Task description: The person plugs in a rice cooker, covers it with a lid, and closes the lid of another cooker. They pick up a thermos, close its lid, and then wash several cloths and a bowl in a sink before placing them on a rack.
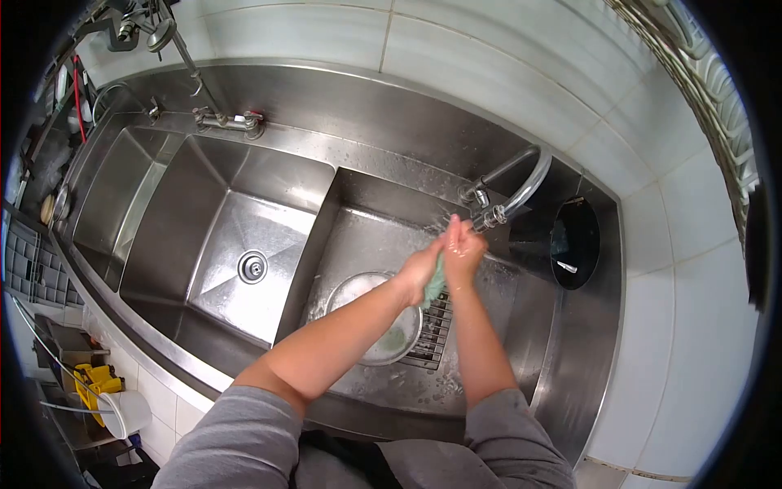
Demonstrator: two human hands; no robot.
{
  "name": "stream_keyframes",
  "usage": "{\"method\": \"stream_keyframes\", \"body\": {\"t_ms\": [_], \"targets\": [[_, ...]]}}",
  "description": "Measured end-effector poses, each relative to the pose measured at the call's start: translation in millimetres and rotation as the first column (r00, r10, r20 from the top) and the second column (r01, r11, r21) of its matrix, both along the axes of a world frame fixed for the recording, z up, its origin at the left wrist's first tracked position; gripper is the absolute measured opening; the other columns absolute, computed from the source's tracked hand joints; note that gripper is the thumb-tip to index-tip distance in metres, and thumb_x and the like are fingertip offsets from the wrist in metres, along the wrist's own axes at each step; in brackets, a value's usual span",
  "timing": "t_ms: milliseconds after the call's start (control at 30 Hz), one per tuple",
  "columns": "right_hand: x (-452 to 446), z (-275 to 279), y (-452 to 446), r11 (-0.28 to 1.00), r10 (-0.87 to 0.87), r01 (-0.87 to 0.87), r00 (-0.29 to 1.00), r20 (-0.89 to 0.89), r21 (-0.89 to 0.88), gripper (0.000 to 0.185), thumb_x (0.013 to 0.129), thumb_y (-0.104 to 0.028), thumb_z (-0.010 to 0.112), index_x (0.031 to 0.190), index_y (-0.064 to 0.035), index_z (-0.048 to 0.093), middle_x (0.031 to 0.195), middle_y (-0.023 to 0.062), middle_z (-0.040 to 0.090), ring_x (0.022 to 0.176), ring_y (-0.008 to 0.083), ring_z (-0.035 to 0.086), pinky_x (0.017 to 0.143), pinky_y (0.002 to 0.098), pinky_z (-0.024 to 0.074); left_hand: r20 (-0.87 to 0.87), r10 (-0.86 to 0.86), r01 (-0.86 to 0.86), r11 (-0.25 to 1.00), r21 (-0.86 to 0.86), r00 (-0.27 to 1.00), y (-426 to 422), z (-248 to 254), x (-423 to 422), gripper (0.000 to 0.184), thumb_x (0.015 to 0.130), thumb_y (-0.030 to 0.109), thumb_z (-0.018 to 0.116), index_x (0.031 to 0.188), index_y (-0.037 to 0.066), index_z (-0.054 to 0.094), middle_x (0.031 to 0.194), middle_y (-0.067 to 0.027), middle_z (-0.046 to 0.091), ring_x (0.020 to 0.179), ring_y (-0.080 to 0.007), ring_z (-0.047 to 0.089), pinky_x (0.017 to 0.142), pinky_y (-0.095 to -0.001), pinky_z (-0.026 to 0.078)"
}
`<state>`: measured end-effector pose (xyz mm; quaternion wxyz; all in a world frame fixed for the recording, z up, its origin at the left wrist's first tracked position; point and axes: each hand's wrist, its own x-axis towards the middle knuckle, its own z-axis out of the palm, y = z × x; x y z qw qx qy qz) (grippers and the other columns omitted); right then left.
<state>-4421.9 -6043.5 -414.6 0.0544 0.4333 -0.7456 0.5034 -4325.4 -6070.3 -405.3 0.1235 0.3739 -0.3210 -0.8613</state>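
One green cloth [434, 287], just right of centre, is squeezed between the clenched left hand [419, 270] and right hand [464, 251], beside the tap [521, 194]. Rinsing looks underway, unfinished; the bowl [380, 361] below holds suds.

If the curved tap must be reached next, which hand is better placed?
Probably the right hand: it is closer to the curved tap, while the left hand sits nearer the round bowl. Both hands meet at the green cloth, so the right grip may need loosening first.

Grey shirt [432, 463] is worn, with short grey sleeves [240, 440]; black cloth [344, 460] is seen across front.
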Motion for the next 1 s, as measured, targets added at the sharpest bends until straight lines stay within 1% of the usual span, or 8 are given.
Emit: {"method": "stream_keyframes", "body": {"t_ms": [133, 267, 367, 533, 667, 733, 867, 1000], "targets": [[-36.8, -15.6, -7.3, 0.885, 0.276, -0.196, 0.952, 0.136, -0.421, 0.026, 0.094, -0.016, 0.054, 0.076, 0.0028, 0.058, 0.061, 0.0023, 0.053, 0.060, 0.0107, 0.047, 0.059, 0.0277, 0.0412, -0.293, -0.110, 0.046, 0.975, -0.218, 0.950, -22.2, 4.0, 1.8, 0.046, 0.088, 0.032, 0.064, 0.124, 0.005, 0.049, 0.115, -0.0060, 0.058, 0.107, -0.0170, 0.055, 0.091, -0.0320, 0.045], [-49.2, 19.8, 36.4, 0.695, 0.465, -0.637, 0.752, 0.467, 0.333, 0.032, 0.094, -0.026, 0.057, 0.076, 0.0000, 0.060, 0.069, 0.0014, 0.061, 0.064, 0.0111, 0.057, 0.062, 0.0271, 0.0451, -0.188, -0.539, 0.297, 0.684, -0.666, 0.821, -48.3, 15.7, 37.0, 0.039, 0.084, 0.017, 0.070, 0.117, 0.007, 0.053, 0.108, -0.0020, 0.060, 0.102, -0.0108, 0.055, 0.090, -0.0272, 0.044], [-46.6, 28.6, 42.3, 0.849, 0.528, -0.310, 0.460, 0.714, -0.429, 0.017, 0.088, -0.015, 0.062, 0.077, -0.0018, 0.063, 0.077, 0.0025, 0.064, 0.075, 0.0127, 0.061, 0.068, 0.0300, 0.0478, -0.107, -0.501, 0.364, 0.743, -0.563, 0.859, -57.0, -17.2, 43.7, 0.025, 0.086, 0.018, 0.068, 0.107, 0.006, 0.061, 0.101, -0.0013, 0.063, 0.099, -0.0099, 0.056, 0.090, -0.0262, 0.043], [56.8, 33.2, 31.7, 0.840, 0.446, -0.476, 0.879, -0.167, -0.261, 0.017, 0.082, -0.009, 0.066, 0.069, -0.0025, 0.059, 0.072, 0.0088, 0.061, 0.074, 0.0170, 0.061, 0.070, 0.0332, 0.0486, -0.729, -0.083, 0.420, 0.858, 0.294, 0.679, -40.2, -49.1, 11.2, 0.028, 0.093, 0.035, 0.056, 0.084, 0.009, 0.063, 0.083, -0.0020, 0.063, 0.080, -0.0152, 0.059, 0.073, -0.0304, 0.049], [32.3, -0.7, 12.5, 0.775, 0.320, -0.462, 0.876, -0.362, -0.432, 0.025, 0.080, -0.011, 0.068, 0.061, -0.0028, 0.054, 0.062, 0.0096, 0.057, 0.064, 0.0203, 0.060, 0.067, 0.0329, 0.0487, -0.398, 0.204, -0.162, 0.977, 0.137, 0.894, -4.2, -55.6, -15.1, 0.029, 0.094, 0.034, 0.052, 0.084, 0.007, 0.060, 0.085, -0.0052, 0.063, 0.069, -0.0175, 0.058, 0.065, -0.0337, 0.049], [-4.2, -6.1, 8.4, 0.992, -0.096, 0.118, 0.945, 0.312, -0.052, 0.031, 0.080, -0.011, 0.064, 0.056, -0.0018, 0.049, 0.055, 0.0072, 0.052, 0.052, 0.0209, 0.052, 0.054, 0.0354, 0.0393, -0.251, 0.110, -0.124, 0.991, -0.043, 0.962, 4.9, -15.2, -10.0, 0.029, 0.094, 0.032, 0.051, 0.083, 0.007, 0.060, 0.080, -0.0046, 0.061, 0.066, -0.0181, 0.057, 0.062, -0.0341, 0.049], [70.4, 3.9, 25.1, 0.915, 0.223, -0.267, 0.959, -0.174, -0.302, 0.040, 0.085, -0.019, 0.064, 0.055, -0.0004, 0.047, 0.053, 0.0127, 0.050, 0.047, 0.0288, 0.045, 0.048, 0.0391, 0.0343, -0.695, -0.059, 0.265, 0.945, 0.193, 0.716, -38.0, -108.8, -17.9, 0.030, 0.092, 0.031, 0.053, 0.082, 0.005, 0.063, 0.081, -0.0075, 0.063, 0.072, -0.0186, 0.061, 0.063, -0.0342, 0.048], [9.6, -13.2, 3.1, 0.973, -0.188, 0.189, 0.982, 0.021, -0.136, 0.027, 0.079, -0.009, 0.065, 0.056, -0.0012, 0.054, 0.059, 0.0130, 0.056, 0.057, 0.0327, 0.054, 0.067, 0.0390, 0.0460, -0.170, 0.075, -0.108, 0.974, -0.198, 0.983, -4.6, -21.7, -1.6, 0.039, 0.094, 0.039, 0.050, 0.090, 0.002, 0.062, 0.086, -0.0103, 0.063, 0.079, -0.0234, 0.062, 0.068, -0.0342, 0.049]]}}
